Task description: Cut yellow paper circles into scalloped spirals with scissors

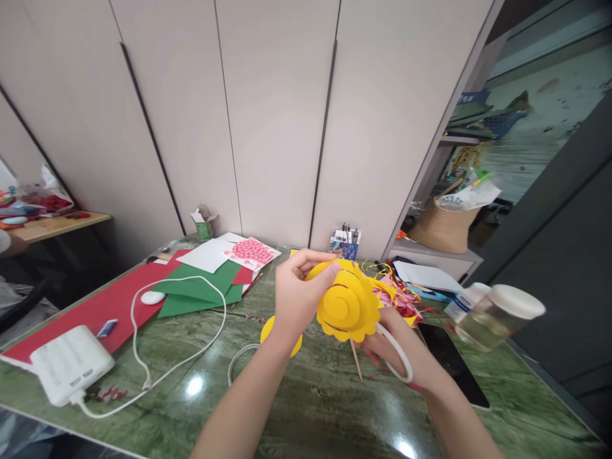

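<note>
Left hand (297,292): thumb pressed on the face of a yellow scalloped piece (347,306), fingers bent behind its upper left edge, so the piece is pinched. The piece is just right of the centre of the frame, raised above the table, with a spiral cut facing the camera. Right hand (399,336): behind and below the piece's lower right edge; its fingers are largely hidden, and whether they grip cannot be told. A white band (401,360) shows at the right wrist. A pointed wooden stick (356,362) projects below the piece, near the right hand; its upper end is out of sight.

Partly covered by the left wrist, a second yellow piece (267,329) lies on the green marbled table (315,414). Right of the hands: yellow and pink scraps (406,308), a black phone (454,366) lying flat and a clear jar (488,324) with a white lid.

Left of centre: green paper (196,296) overlapping red paper (95,319), with a sheet of pink beads (251,253) near its upper edge. Lower left: a white power bank (71,366), a white cable (217,331) looping from it. Upper right: a woven basket (444,226) on a shelf. Pale cabinet doors (277,127) fill the upper middle.
</note>
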Available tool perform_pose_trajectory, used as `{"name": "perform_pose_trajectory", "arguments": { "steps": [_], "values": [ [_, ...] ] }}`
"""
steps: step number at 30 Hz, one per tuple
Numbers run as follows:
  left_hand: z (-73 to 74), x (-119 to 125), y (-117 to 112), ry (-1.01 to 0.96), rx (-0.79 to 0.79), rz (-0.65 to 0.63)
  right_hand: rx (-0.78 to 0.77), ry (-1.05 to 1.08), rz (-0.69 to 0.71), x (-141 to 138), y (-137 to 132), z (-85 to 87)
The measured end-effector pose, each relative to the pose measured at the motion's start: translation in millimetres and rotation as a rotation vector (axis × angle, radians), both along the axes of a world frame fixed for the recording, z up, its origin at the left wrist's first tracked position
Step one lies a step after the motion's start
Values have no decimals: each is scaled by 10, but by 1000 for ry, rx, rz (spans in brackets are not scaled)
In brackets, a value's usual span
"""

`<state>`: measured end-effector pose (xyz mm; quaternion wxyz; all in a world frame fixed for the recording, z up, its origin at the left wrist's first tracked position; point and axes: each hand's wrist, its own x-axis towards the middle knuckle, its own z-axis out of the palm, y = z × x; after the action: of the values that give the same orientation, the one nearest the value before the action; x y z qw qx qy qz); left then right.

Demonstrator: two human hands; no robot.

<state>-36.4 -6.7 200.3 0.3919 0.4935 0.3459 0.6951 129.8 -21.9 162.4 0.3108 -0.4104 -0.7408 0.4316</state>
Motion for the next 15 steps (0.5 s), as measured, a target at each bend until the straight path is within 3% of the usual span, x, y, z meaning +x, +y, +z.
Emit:
{"name": "perform_pose_trajectory", "arguments": {
  "steps": [6,15],
  "values": [
    [-10,12,0,-3,16,17,32,-13,-67,-48,38,-65],
    [-23,11,35,-23,16,-4,39,15,-10,-63,14,-121]
  ]
}}
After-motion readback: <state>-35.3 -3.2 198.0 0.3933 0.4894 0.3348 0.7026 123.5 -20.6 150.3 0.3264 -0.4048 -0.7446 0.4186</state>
